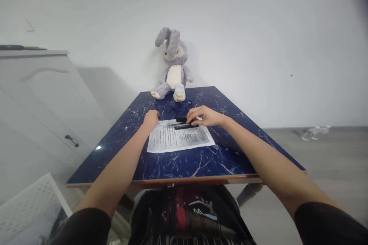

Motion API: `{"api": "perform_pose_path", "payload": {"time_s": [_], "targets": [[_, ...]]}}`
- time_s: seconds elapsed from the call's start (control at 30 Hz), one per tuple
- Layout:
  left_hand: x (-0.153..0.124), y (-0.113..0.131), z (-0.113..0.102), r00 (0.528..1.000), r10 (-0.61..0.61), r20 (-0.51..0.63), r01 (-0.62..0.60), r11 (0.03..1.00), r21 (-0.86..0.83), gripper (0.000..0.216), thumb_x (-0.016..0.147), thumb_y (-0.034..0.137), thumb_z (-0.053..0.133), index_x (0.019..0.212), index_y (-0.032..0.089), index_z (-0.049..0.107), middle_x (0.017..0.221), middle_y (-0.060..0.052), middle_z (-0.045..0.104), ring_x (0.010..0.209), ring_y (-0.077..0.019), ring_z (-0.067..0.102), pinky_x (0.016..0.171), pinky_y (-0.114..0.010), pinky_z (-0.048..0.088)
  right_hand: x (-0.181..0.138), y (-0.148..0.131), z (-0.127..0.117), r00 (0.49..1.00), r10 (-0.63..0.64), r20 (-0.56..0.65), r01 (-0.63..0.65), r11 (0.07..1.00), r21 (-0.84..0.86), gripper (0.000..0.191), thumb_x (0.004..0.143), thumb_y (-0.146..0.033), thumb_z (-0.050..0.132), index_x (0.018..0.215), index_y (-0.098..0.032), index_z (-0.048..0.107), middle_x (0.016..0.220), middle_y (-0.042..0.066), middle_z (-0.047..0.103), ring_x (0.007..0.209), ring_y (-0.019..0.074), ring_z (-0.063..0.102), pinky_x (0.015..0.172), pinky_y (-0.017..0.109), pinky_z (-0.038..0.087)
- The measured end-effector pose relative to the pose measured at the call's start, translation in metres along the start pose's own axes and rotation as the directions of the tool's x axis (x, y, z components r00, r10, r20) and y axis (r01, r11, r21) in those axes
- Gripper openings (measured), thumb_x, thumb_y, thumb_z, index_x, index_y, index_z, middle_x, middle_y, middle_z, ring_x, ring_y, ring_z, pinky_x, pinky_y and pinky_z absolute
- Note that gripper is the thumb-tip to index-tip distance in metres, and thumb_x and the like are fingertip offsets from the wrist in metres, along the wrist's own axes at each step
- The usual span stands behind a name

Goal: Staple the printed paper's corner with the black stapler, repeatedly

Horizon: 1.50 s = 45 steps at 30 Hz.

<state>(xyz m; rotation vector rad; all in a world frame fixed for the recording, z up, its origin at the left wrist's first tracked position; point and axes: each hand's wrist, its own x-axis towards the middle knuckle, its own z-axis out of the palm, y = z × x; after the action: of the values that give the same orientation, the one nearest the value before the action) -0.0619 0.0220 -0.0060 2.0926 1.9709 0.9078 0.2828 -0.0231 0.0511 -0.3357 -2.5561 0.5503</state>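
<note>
A printed sheet of paper [163,141] lies on the blue marbled table. My left hand [151,118] rests at its far left corner, fingers curled in; nothing shows in them. Over the far right part of the sheet, my right hand [204,116] has its fingers bent down and closed around the right ends of several pens. A thick black marker [181,119], a slim grey pen [171,124] and a dark pen [184,126] stick out to the left of its fingertips. A bit of orange and white shows between the fingers. How many pens the hand grips is hidden.
A grey plush rabbit [175,72] sits at the table's far edge against the white wall. To the left stands a white cabinet [37,95], with a white perforated panel [31,199] below. Clear crumpled plastic [314,133] lies on the floor at right.
</note>
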Motion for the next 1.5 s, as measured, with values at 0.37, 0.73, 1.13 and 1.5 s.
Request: {"api": "perform_pose_path", "payload": {"time_s": [0.37,0.73,1.13,1.5], "targets": [[-0.014,0.052,0.015,0.997,0.002,0.082,0.055,0.718,-0.694,0.02,0.086,0.02,0.068,0.103,0.014,0.075,0.093,-0.01,0.078,0.084,-0.0194,0.075,0.086,-0.037,0.063,0.011,-0.003,0.025,0.939,-0.057,0.339,0.007,0.989,0.147,0.02,0.095,-0.033,0.07,0.102,-0.019,0.082,0.095,0.008,0.078,0.08,0.0153,0.071,0.073,0.026,0.052],[-0.017,0.056,0.009,0.974,0.044,0.222,0.186,0.407,-0.894,0.025,0.085,0.023,0.079,0.105,0.012,0.072,0.099,-0.012,0.078,0.084,-0.0177,0.075,0.09,-0.037,0.061,-0.046,0.086,-0.012,0.604,0.517,-0.606,-0.716,0.686,-0.128,0.005,0.076,-0.016,0.071,0.078,-0.018,0.076,0.077,0.006,0.076,0.077,0.0223,0.072,0.078,0.031,0.055],[-0.021,0.043,-0.007,0.951,0.262,0.165,-0.042,0.637,-0.77,0.05,0.065,0.049,0.093,0.088,0.016,0.063,0.1,-0.015,0.081,0.097,-0.0256,0.076,0.08,-0.033,0.059,-0.03,0.066,-0.003,0.724,0.43,-0.54,-0.632,0.728,-0.267,0.016,0.087,-0.022,0.067,0.095,-0.019,0.08,0.106,0.01,0.077,0.098,0.0255,0.069,0.094,0.036,0.053],[-0.019,0.059,0.002,0.933,0.167,0.318,0.125,0.679,-0.724,0.049,0.055,0.044,0.097,0.087,0.013,0.075,0.09,-0.012,0.08,0.081,-0.0219,0.074,0.081,-0.035,0.057,0.014,0.024,0.053,0.965,0.195,-0.175,-0.233,0.945,-0.23,0.058,0.08,-0.035,0.083,0.132,-0.017,0.064,0.119,0.013,0.072,0.106,0.0289,0.067,0.093,0.039,0.05]]}}
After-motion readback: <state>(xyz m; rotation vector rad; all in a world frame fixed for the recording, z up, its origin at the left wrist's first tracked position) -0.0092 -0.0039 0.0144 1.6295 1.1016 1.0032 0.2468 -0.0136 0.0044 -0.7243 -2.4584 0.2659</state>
